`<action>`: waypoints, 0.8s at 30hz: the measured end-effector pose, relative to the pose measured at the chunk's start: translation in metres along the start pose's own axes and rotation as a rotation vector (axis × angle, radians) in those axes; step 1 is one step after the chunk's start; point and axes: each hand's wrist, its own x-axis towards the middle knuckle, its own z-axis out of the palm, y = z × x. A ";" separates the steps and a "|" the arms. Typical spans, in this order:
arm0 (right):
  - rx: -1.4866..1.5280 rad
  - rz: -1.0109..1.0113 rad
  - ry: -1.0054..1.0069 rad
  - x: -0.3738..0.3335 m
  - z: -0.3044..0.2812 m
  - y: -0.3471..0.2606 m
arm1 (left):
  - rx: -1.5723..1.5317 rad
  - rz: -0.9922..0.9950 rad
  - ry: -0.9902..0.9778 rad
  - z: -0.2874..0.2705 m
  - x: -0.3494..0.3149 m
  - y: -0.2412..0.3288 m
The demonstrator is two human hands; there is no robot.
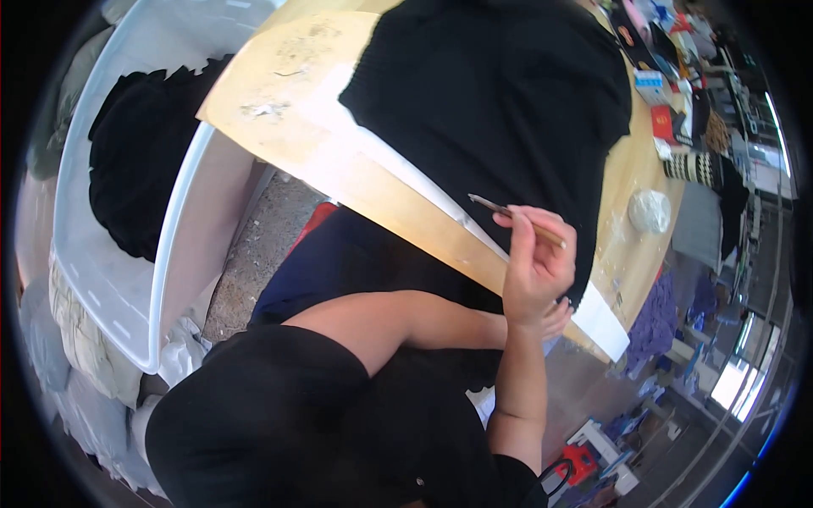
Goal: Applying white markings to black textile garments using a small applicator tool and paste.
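Black garment (500, 110) lies on the bench (648, 169), right hand (539, 258) above its lower part with fingers pinching a slim tool (491, 206) whose long axis slants toward the garment's left edge, left hand (556, 320) nearer the garment's lower end, partly hidden, closure indeterminable

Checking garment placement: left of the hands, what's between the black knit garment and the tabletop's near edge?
Head view: a white strip along the garment, then bare pale wooden tabletop.
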 end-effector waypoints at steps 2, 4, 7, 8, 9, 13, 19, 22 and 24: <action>0.026 -0.024 -0.026 0.005 0.011 -0.006 | -0.037 0.050 -0.033 -0.005 0.002 0.002; 0.006 -0.034 -0.060 0.016 0.026 -0.003 | -0.218 0.037 -0.028 -0.002 0.005 0.010; -0.061 -0.036 -0.113 0.029 0.047 0.021 | -0.153 0.051 -0.015 0.011 0.004 0.016; -0.111 -0.036 -0.144 0.034 0.051 0.026 | -0.112 0.060 -0.008 0.016 0.005 0.019; -0.125 0.022 -0.168 0.034 0.055 0.027 | -0.127 0.055 -0.022 0.012 0.007 0.017; -0.082 -0.003 -0.094 0.051 0.041 0.004 | -0.039 0.092 -0.031 0.003 0.010 0.005; -0.267 -0.103 0.424 0.084 -0.091 -0.027 | -0.776 0.026 -0.689 -0.079 0.071 -0.098; -0.426 -0.057 0.584 0.091 -0.213 0.006 | -0.184 -0.083 -0.235 -0.087 0.122 -0.244; -0.613 0.002 0.622 0.101 -0.268 0.051 | -0.042 -0.273 -0.277 -0.075 0.129 -0.355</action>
